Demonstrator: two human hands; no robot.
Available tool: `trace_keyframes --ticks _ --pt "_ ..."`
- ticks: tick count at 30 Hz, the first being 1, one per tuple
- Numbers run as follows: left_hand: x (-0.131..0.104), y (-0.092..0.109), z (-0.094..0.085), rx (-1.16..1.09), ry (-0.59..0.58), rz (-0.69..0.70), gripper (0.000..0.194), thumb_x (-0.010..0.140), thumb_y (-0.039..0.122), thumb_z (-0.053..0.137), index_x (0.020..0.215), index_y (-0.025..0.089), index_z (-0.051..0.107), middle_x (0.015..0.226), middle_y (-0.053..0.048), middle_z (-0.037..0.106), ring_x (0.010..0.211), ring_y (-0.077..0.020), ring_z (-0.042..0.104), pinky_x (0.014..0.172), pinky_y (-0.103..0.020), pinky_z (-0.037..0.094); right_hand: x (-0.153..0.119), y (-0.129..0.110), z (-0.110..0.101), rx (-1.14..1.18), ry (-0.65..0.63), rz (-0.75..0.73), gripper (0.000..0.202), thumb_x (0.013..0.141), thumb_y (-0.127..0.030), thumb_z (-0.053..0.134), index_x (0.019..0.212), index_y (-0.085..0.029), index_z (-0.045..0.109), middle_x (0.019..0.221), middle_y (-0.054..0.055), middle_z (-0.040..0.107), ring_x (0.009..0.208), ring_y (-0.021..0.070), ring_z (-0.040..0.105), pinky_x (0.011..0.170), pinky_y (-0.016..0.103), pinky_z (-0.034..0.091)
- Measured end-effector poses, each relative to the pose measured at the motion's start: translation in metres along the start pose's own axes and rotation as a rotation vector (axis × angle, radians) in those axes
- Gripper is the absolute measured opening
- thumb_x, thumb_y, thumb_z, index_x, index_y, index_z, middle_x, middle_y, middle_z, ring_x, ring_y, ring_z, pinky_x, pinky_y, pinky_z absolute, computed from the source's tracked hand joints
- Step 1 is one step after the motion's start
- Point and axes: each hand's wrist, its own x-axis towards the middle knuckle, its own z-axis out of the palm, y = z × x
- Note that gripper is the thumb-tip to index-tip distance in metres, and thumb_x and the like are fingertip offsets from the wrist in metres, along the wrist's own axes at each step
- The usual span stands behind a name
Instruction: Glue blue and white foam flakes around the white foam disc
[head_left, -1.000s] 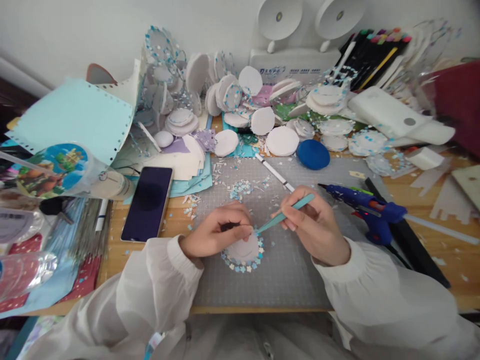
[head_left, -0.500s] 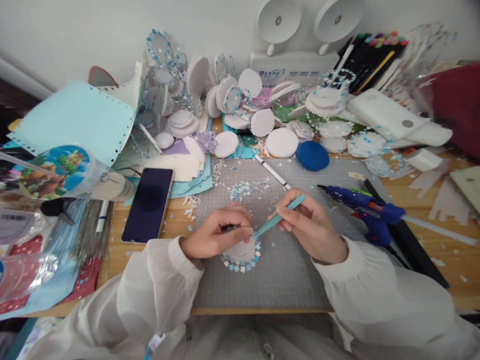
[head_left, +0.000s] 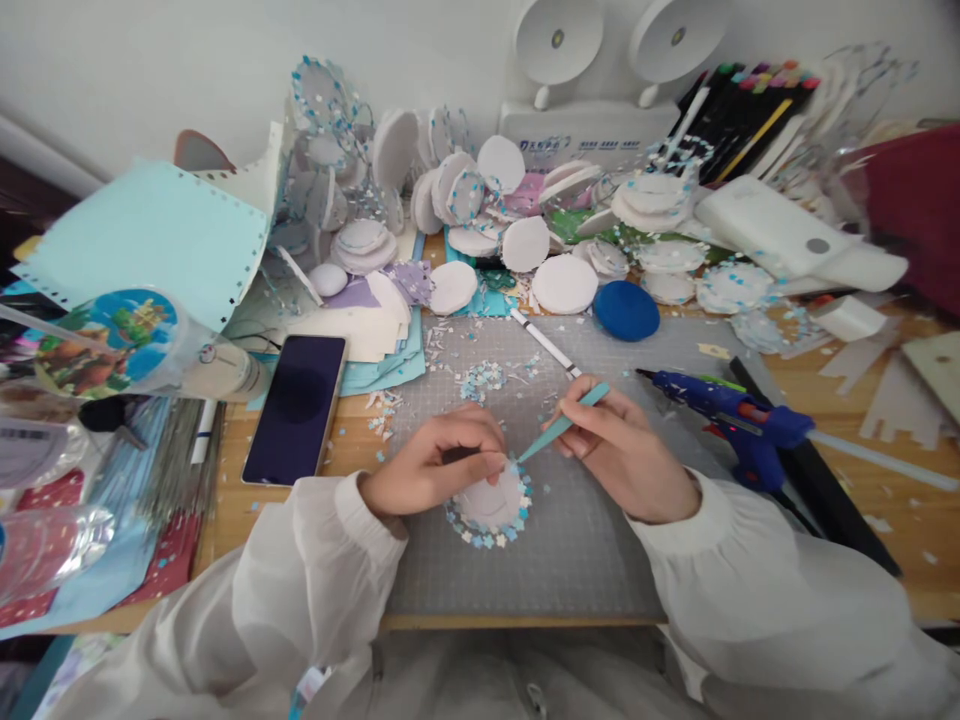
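Note:
A white disc (head_left: 491, 503) ringed with small blue and white paper flowers lies on the grey cutting mat (head_left: 555, 560). My left hand (head_left: 435, 462) rests on the disc's upper left edge, fingers curled and pinching it. My right hand (head_left: 626, 450) grips teal tweezers (head_left: 559, 426), whose tip touches the disc's upper right rim. A small heap of loose paper flowers (head_left: 481, 378) sits on the mat just beyond my hands.
A blue glue gun (head_left: 731, 412) lies right of my right hand. A dark phone (head_left: 296, 405) lies to the left. A blue round pad (head_left: 626, 309), a white pen (head_left: 546, 343) and piles of white discs (head_left: 525, 240) crowd the back.
The tweezers' tip has shifted slightly along the disc's upper right rim, and my right hand has tilted a little. My left hand stays on the disc.

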Motion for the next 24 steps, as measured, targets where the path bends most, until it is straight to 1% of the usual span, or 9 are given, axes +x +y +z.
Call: trace_keyframes --ticks 5,9,13,16,21,24 --pt "0.0001 0.0003 0.0004 0.009 0.003 -0.011 0.032 0.091 0.03 0.053 0.065 0.013 0.06 0.073 -0.007 0.06 0.075 -0.0154 0.055 0.075 -0.029 0.044 -0.0013 0.0009 0.0 -0.002 -0.047 0.033 0.023 0.074 -0.031 0.073 0.072 -0.021 0.053 0.052 -0.006 0.049 0.051 0.0083 0.042 0.052 0.023 0.036" --pt "0.0001 0.0003 0.0004 0.001 0.009 -0.017 0.033 0.091 0.031 0.053 0.066 0.013 0.061 0.072 -0.007 0.06 0.075 -0.0156 0.055 0.076 -0.03 0.044 -0.0012 0.0013 -0.0001 -0.019 -0.027 0.034 0.023 0.074 -0.031 0.073 0.073 -0.021 0.053 0.056 -0.004 0.055 0.052 0.0085 0.043 0.052 0.023 0.036" --pt "-0.0007 -0.0005 -0.0001 -0.023 0.01 -0.01 0.032 0.091 0.03 0.052 0.066 0.013 0.061 0.073 -0.007 0.06 0.076 -0.0157 0.055 0.076 -0.03 0.044 -0.0013 0.0011 0.0 -0.027 -0.021 0.021 0.022 0.073 -0.031 0.074 0.073 -0.021 0.054 0.051 -0.006 0.049 0.051 0.0087 0.043 0.053 0.024 0.036" --pt "-0.0016 -0.0012 -0.0002 -0.019 0.02 -0.029 0.033 0.092 0.031 0.051 0.066 0.013 0.062 0.074 -0.007 0.06 0.078 -0.0161 0.055 0.076 -0.03 0.044 -0.0012 0.0002 0.0003 -0.026 -0.024 0.023 0.023 0.073 -0.032 0.074 0.073 -0.021 0.053 0.05 -0.006 0.047 0.051 0.0095 0.043 0.053 0.025 0.036" --pt "-0.0001 -0.0005 0.0016 0.008 0.037 -0.034 0.037 0.092 0.034 0.05 0.063 0.013 0.06 0.072 -0.006 0.06 0.075 -0.0153 0.055 0.075 -0.029 0.044 -0.0003 -0.0008 0.0008 -0.016 -0.035 0.053 0.026 0.071 -0.033 0.074 0.072 -0.021 0.051 0.059 -0.004 0.057 0.05 0.0084 0.042 0.052 0.025 0.037" --pt "0.0018 0.0005 0.0034 0.012 0.055 -0.013 0.035 0.09 0.032 0.054 0.06 0.013 0.057 0.068 -0.005 0.059 0.071 -0.0143 0.055 0.072 -0.028 0.044 -0.0001 -0.0008 0.0007 -0.017 -0.042 0.057 0.026 0.071 -0.033 0.075 0.072 -0.021 0.051 0.064 -0.002 0.061 0.049 0.0081 0.042 0.052 0.026 0.037"
